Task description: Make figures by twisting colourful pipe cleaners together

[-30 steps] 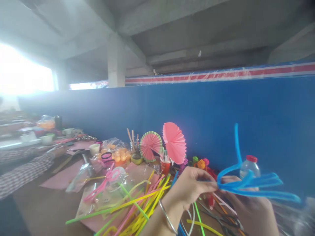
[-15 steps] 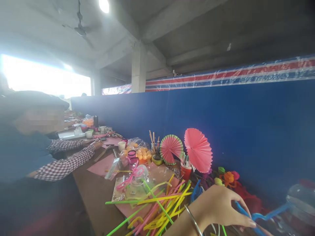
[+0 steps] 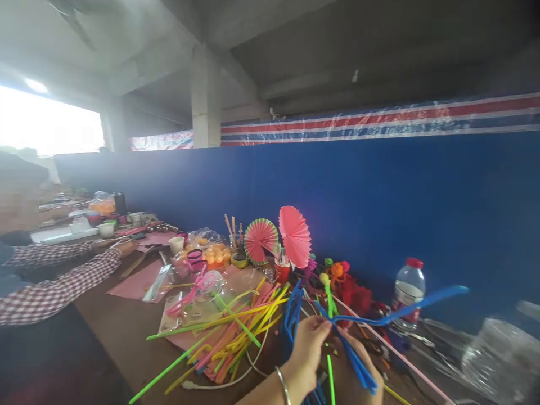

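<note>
My left hand (image 3: 307, 346), with a silver bangle at its wrist, pinches blue pipe cleaners (image 3: 392, 316) between thumb and fingers. My right hand (image 3: 366, 360) meets it from the right and grips the same blue bunch, partly hidden behind it. One blue length sticks out far to the right, while several bent ends hang down between the hands. More blue pipe cleaners (image 3: 291, 312) lie just left of the hands. A green pipe cleaner piece (image 3: 329, 292) stands behind them. Yellow, green and pink pipe cleaners (image 3: 248, 332) are heaped on the table to the left.
A red-capped bottle (image 3: 409, 292) and a clear plastic container (image 3: 491, 357) stand on the right. Two pleated paper fans (image 3: 294, 236) rise by a red cup (image 3: 282, 271) along the blue partition (image 3: 358, 202). At left, a co-worker's checked sleeves (image 3: 63, 287) reach over the table.
My view has swung right. The blue pipe cleaners are now higher and nearer the middle, with both hands together on them. The right hand has come plainly into view.
</note>
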`<state>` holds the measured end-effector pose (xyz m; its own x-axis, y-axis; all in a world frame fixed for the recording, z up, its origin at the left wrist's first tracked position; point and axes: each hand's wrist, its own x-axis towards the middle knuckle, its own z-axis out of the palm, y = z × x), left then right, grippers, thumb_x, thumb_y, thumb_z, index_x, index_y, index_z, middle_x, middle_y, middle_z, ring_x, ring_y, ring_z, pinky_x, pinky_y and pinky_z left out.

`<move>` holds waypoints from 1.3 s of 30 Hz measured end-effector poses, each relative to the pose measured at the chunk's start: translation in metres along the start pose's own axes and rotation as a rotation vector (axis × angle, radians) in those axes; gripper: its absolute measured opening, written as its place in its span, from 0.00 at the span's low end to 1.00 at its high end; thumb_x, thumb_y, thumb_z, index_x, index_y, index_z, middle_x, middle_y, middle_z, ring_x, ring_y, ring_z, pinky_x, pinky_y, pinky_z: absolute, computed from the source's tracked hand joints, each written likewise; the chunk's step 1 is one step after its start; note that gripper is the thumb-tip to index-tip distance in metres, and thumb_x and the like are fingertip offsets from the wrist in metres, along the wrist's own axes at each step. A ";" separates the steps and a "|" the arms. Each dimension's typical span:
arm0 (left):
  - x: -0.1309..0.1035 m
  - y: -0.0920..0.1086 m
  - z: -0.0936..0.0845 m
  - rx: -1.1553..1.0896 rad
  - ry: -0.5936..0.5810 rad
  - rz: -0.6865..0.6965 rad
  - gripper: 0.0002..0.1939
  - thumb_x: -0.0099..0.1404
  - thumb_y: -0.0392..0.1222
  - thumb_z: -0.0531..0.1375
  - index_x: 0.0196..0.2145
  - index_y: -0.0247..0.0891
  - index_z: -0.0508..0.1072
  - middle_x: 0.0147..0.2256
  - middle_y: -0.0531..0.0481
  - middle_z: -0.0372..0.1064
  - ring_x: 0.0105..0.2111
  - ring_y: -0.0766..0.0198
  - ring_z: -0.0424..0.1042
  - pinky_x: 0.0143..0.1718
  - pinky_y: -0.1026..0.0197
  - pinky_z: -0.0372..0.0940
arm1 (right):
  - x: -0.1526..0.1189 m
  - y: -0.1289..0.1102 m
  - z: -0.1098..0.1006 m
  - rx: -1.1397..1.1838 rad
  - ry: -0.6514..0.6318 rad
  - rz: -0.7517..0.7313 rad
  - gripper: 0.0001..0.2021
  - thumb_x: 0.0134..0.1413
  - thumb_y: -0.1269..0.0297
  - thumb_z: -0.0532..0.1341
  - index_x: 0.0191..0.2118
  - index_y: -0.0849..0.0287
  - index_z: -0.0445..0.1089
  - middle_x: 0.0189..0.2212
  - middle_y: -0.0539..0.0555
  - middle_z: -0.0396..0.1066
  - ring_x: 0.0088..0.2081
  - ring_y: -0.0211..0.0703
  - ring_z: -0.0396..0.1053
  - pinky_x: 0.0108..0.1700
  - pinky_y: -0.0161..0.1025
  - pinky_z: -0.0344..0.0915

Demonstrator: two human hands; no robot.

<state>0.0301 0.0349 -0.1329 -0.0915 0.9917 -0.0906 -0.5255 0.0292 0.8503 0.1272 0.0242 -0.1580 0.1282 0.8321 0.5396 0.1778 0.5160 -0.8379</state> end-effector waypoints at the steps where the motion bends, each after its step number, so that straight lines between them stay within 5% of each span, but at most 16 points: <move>1: -0.003 0.004 -0.005 -0.015 -0.018 -0.005 0.15 0.43 0.47 0.65 0.25 0.33 0.71 0.21 0.52 0.67 0.20 0.68 0.66 0.23 0.66 0.59 | -0.002 0.002 0.004 0.010 0.010 -0.027 0.11 0.43 0.60 0.60 0.35 0.53 0.73 0.37 0.56 0.72 0.42 0.56 0.68 0.44 0.52 0.65; 6: -0.011 0.027 -0.024 -0.041 -0.048 0.098 0.12 0.49 0.46 0.63 0.28 0.35 0.70 0.24 0.53 0.68 0.23 0.68 0.67 0.27 0.66 0.60 | -0.005 0.005 0.019 0.036 -0.190 -0.115 0.16 0.43 0.65 0.59 0.42 0.54 0.71 0.40 0.57 0.71 0.43 0.53 0.68 0.43 0.46 0.66; 10: -0.015 0.051 -0.026 0.118 0.065 0.247 0.13 0.51 0.46 0.62 0.32 0.34 0.71 0.25 0.52 0.68 0.27 0.66 0.68 0.32 0.66 0.61 | 0.014 -0.008 0.014 0.087 -0.223 -0.006 0.10 0.44 0.62 0.59 0.33 0.56 0.74 0.29 0.55 0.73 0.33 0.50 0.70 0.35 0.42 0.67; 13: -0.015 0.074 -0.015 0.297 0.006 0.279 0.14 0.51 0.47 0.61 0.32 0.34 0.71 0.25 0.52 0.69 0.26 0.65 0.67 0.30 0.64 0.61 | 0.043 -0.029 0.005 0.271 -0.230 0.170 0.12 0.46 0.58 0.58 0.33 0.60 0.72 0.24 0.54 0.71 0.27 0.45 0.69 0.31 0.40 0.66; 16: -0.014 0.095 0.001 0.503 -0.048 0.374 0.13 0.49 0.45 0.63 0.31 0.35 0.72 0.30 0.49 0.70 0.29 0.62 0.69 0.32 0.63 0.62 | 0.066 -0.056 -0.004 0.517 -0.418 0.359 0.18 0.50 0.52 0.54 0.37 0.63 0.69 0.23 0.53 0.69 0.24 0.41 0.68 0.27 0.37 0.65; 19: -0.013 0.110 0.019 0.690 -0.136 0.423 0.09 0.49 0.40 0.62 0.30 0.36 0.71 0.30 0.50 0.69 0.29 0.62 0.69 0.31 0.64 0.63 | 0.074 -0.074 -0.008 0.537 -0.515 0.351 0.16 0.43 0.55 0.61 0.35 0.62 0.67 0.22 0.49 0.67 0.23 0.36 0.65 0.24 0.32 0.62; 23: -0.012 0.121 0.041 0.872 -0.147 0.509 0.05 0.51 0.38 0.59 0.29 0.37 0.70 0.27 0.51 0.70 0.28 0.62 0.69 0.30 0.64 0.62 | 0.077 -0.082 -0.016 0.414 -0.410 0.324 0.10 0.45 0.60 0.60 0.32 0.60 0.66 0.17 0.44 0.62 0.17 0.32 0.59 0.20 0.29 0.57; 27: -0.009 0.125 0.055 0.988 -0.085 0.576 0.04 0.53 0.39 0.59 0.29 0.38 0.71 0.27 0.51 0.71 0.28 0.62 0.69 0.30 0.64 0.63 | 0.086 -0.087 -0.034 0.135 -0.283 0.157 0.07 0.48 0.63 0.57 0.30 0.58 0.69 0.21 0.47 0.67 0.23 0.36 0.63 0.25 0.30 0.58; 34: -0.001 0.113 0.051 1.016 -0.045 0.720 0.03 0.53 0.38 0.59 0.27 0.39 0.72 0.31 0.50 0.72 0.32 0.60 0.70 0.36 0.63 0.63 | 0.089 -0.100 -0.047 -0.186 -0.272 -0.090 0.08 0.51 0.66 0.54 0.32 0.54 0.71 0.29 0.51 0.72 0.29 0.41 0.67 0.31 0.34 0.59; 39: 0.001 0.109 0.050 0.989 -0.117 0.737 0.02 0.53 0.37 0.58 0.27 0.37 0.70 0.30 0.49 0.71 0.32 0.61 0.70 0.35 0.63 0.63 | 0.087 -0.093 -0.038 -0.090 -0.145 -0.010 0.05 0.49 0.65 0.56 0.29 0.56 0.69 0.27 0.50 0.69 0.29 0.40 0.66 0.31 0.33 0.60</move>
<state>0.0152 0.0457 -0.0147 0.0086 0.8154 0.5788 0.4880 -0.5086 0.7093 0.1586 0.0405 -0.0302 -0.0154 0.8510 0.5249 0.2659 0.5095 -0.8184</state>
